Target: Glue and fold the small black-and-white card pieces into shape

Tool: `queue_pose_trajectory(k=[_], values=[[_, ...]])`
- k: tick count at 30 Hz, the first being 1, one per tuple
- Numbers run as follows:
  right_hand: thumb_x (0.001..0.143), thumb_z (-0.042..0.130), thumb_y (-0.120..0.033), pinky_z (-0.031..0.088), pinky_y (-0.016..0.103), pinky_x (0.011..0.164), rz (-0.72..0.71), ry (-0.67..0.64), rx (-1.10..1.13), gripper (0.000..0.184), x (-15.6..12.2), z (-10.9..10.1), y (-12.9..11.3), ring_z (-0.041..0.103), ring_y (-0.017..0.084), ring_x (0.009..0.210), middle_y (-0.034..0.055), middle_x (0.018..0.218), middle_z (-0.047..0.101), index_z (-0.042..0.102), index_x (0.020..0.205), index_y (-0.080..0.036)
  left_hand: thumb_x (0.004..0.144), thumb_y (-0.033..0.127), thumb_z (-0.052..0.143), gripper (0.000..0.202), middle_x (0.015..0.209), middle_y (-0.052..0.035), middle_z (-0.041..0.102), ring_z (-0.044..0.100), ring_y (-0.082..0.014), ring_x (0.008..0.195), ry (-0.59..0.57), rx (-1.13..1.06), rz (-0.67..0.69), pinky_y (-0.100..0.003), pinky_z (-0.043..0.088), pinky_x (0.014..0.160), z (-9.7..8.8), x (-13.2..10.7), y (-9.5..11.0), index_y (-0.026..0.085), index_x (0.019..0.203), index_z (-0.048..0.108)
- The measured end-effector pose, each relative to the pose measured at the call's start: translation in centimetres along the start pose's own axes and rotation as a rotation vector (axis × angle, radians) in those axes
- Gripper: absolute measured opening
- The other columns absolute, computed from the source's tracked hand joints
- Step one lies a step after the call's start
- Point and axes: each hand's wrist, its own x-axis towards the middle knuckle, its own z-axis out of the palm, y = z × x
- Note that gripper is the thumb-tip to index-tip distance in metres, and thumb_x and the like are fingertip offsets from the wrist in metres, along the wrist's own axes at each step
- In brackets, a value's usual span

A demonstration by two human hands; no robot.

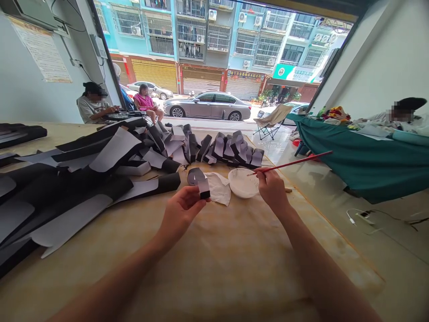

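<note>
Between the thumb and fingers of my left hand [185, 203] is a small black-and-white folded paper piece [203, 184], held up above the table. My right hand [270, 185] grips a thin red brush [295, 162] near its lower end, with the long handle pointing up to the right. The brush's tip is over a white bowl [243, 192], just left of that hand; whether it touches the bowl I cannot tell. A crumpled white cloth [219, 190] lies between the bowl and my left hand. A dark rounded thing [193, 175] shows behind the held piece.
Long black-and-white paper strips [77, 214] pile up on the table's left. Several folded black-and-white pieces [231, 147] stand in a row at the back. A green-covered table [342, 152], a folding chair [273, 120] and a power strip [365, 218] are to the right. Other people sit farther off.
</note>
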Motion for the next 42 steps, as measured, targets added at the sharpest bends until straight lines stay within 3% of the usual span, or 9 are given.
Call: queue_pose_trajectory(k=[7,11,16,19,22,29,37,42], values=[[0.086,0.044,-0.026,0.045,0.042,0.081,-0.027,0.02,-0.011,0.022,-0.3,-0.1,0.0,0.061,0.027,0.088,0.0121,0.089,0.068,0.064,0.085,-0.016,0.069,0.025,0.074,0.032,0.092,-0.0061,0.073,0.069,-0.0203,0.093,-0.017,-0.023,0.026,-0.034,0.054,0.091,-0.1,-0.1,-0.1,0.016,0.094,0.057],[0.088,0.046,-0.032,0.046,0.042,0.079,0.018,0.1,0.026,0.024,-0.4,-0.9,-1.0,0.063,0.025,0.083,0.0113,0.082,0.069,0.063,0.088,-0.016,0.071,0.023,0.072,0.029,0.096,-0.0063,0.073,0.069,-0.0198,0.095,-0.036,-0.048,0.047,-0.032,0.055,0.089,-0.2,-0.2,-0.1,0.016,0.095,0.058],[0.09,0.049,-0.038,0.048,0.03,0.065,0.131,0.206,0.593,0.022,-1.5,-2.0,-5.8,0.064,0.017,0.067,0.003,0.072,0.066,0.059,0.088,-0.018,0.071,0.02,0.072,0.028,0.095,-0.0075,0.073,0.069,-0.0205,0.097,-0.071,-0.077,0.024,-0.033,0.054,0.09,0.0,-0.4,-0.3,0.015,0.094,0.057],[0.09,0.051,-0.035,0.048,0.029,0.065,0.097,0.136,0.857,0.018,-2.6,-2.2,-8.4,0.062,0.014,0.066,0.0009,0.072,0.062,0.059,0.085,-0.019,0.071,0.021,0.072,0.027,0.094,-0.0079,0.073,0.069,-0.0211,0.096,-0.087,-0.063,-0.001,-0.035,0.054,0.09,0.2,-0.6,-0.6,0.015,0.093,0.057],[0.091,0.05,-0.033,0.048,0.029,0.067,0.093,0.048,0.971,0.016,-3.4,-2.0,-9.4,0.06,0.013,0.067,0.0005,0.076,0.06,0.059,0.085,-0.021,0.071,0.022,0.072,0.027,0.096,-0.0079,0.072,0.068,-0.0204,0.096,-0.106,-0.021,-0.004,-0.035,0.054,0.092,0.4,-0.7,-1.0,0.016,0.094,0.058],[0.093,0.046,-0.029,0.045,0.027,0.064,0.021,-0.055,0.894,0.017,-4.1,-1.8,-9.7,0.057,0.012,0.065,0.0003,0.072,0.059,0.057,0.084,-0.02,0.073,0.022,0.07,0.025,0.097,-0.0075,0.072,0.069,-0.0205,0.095,-0.163,-0.021,0.009,-0.035,0.054,0.092,0.7,-1.0,-1.2,0.016,0.094,0.059],[0.093,0.044,-0.03,0.049,0.028,0.064,0.003,-0.067,0.779,0.018,-4.2,-1.7,-9.9,0.06,0.013,0.065,0.0,0.07,0.06,0.056,0.084,-0.02,0.073,0.021,0.07,0.024,0.098,-0.0062,0.072,0.069,-0.0189,0.094,-0.169,0.006,0.03,-0.033,0.055,0.091,0.6,-1.1,-1.2,0.017,0.095,0.06],[0.093,0.045,-0.033,0.049,0.029,0.064,0.02,-0.006,0.748,0.018,-3.8,-2.0,-9.6,0.059,0.014,0.064,-0.0002,0.068,0.06,0.056,0.083,-0.021,0.071,0.022,0.071,0.027,0.097,-0.0073,0.072,0.069,-0.0203,0.095,-0.15,0.003,0.023,-0.034,0.055,0.091,0.6,-1.0,-1.1,0.016,0.094,0.06]])
